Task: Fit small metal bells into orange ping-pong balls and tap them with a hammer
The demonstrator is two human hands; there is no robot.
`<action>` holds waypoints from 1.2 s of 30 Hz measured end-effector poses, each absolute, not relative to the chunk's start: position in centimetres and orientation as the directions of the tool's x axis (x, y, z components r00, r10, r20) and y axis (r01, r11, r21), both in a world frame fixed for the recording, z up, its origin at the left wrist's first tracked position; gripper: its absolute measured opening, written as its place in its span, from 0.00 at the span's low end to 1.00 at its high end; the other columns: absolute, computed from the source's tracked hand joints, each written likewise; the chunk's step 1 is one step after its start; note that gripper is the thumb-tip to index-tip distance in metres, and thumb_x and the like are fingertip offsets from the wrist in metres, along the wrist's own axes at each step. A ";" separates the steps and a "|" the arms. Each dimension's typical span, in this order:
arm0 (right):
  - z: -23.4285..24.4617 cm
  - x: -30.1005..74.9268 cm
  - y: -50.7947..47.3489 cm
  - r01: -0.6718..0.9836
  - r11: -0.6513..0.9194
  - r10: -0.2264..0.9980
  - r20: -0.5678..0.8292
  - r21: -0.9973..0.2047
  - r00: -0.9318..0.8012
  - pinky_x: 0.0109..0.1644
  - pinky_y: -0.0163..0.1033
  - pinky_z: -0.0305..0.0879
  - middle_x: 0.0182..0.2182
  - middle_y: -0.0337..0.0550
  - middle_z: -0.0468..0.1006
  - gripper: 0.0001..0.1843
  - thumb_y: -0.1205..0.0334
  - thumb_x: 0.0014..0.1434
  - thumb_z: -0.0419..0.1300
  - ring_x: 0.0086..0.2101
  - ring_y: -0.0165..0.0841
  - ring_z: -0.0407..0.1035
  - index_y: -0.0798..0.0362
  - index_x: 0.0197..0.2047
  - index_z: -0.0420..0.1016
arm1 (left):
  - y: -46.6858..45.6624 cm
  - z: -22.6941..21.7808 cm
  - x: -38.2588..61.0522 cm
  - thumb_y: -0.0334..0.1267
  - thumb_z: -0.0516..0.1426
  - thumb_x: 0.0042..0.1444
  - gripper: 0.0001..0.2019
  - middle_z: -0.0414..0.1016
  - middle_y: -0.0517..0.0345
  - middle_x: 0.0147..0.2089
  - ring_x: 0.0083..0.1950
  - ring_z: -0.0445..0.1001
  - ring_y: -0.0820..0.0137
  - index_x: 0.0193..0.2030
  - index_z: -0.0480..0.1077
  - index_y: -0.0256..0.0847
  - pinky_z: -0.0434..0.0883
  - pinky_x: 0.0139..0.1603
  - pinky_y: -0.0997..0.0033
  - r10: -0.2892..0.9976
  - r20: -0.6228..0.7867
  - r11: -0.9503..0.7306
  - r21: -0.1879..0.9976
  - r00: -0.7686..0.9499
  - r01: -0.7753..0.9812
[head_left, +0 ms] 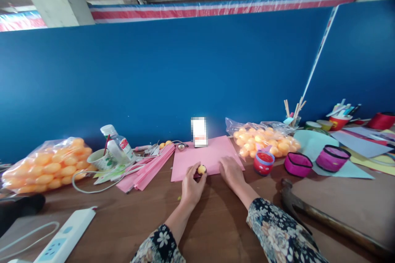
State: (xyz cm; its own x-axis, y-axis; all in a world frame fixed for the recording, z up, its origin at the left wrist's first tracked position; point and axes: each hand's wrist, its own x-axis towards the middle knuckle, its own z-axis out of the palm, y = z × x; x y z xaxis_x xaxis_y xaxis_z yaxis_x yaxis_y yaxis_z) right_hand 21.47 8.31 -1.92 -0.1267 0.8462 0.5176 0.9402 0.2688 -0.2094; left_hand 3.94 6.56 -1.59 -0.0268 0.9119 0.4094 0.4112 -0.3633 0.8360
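Bag of orange balls near flat right hand; left hand's grip snug around round yellow piece

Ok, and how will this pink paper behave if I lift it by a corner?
The pink paper looks thin and flat, so it will probably bend and sag. That thinness suggests it's light for its size, though I can't tell if it's one sheet or several. With your right hand over its near edge, it might tug or crease.

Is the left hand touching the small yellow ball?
Touching: the head view shows the left hand pinching the small yellow ball at its edges.
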 end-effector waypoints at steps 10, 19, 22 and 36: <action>-1.9 21.5 8.0 0.920 0.289 0.820 0.565 -0.263 -0.096 0.42 0.37 0.57 0.33 0.46 0.73 0.12 0.65 0.61 0.45 0.36 0.35 0.64 0.54 0.39 0.70 | 6.8 -1.9 3.8 0.37 0.57 0.47 0.19 0.69 0.49 0.47 0.42 0.72 0.67 0.49 0.68 0.40 0.70 0.43 0.67 0.931 0.358 -0.311 0.880 -0.071 0.359; -1.5 18.6 6.4 0.711 0.369 0.792 0.602 -0.598 0.096 0.39 0.36 0.64 0.33 0.47 0.75 0.10 0.63 0.60 0.48 0.35 0.35 0.69 0.55 0.36 0.69 | 7.2 -2.3 3.6 0.35 0.57 0.47 0.21 0.71 0.50 0.48 0.44 0.72 0.67 0.50 0.67 0.40 0.68 0.46 0.66 0.928 0.368 -0.338 0.897 -0.060 0.284; -1.8 16.9 5.4 0.553 0.387 0.829 0.541 -0.737 0.140 0.39 0.35 0.66 0.32 0.46 0.77 0.08 0.63 0.58 0.51 0.33 0.34 0.71 0.54 0.35 0.70 | 7.0 -2.1 3.7 0.33 0.56 0.46 0.21 0.71 0.49 0.48 0.45 0.71 0.67 0.51 0.67 0.40 0.68 0.47 0.66 0.929 0.366 -0.336 0.896 -0.052 0.290; -1.2 16.3 5.1 0.381 0.442 0.869 0.493 -0.812 0.044 0.38 0.37 0.66 0.30 0.43 0.76 0.06 0.68 0.54 0.52 0.32 0.34 0.71 0.53 0.33 0.69 | 7.3 -2.7 3.6 0.37 0.55 0.51 0.21 0.72 0.49 0.49 0.48 0.71 0.65 0.53 0.64 0.40 0.66 0.51 0.62 0.927 0.373 -0.345 0.889 -0.040 0.299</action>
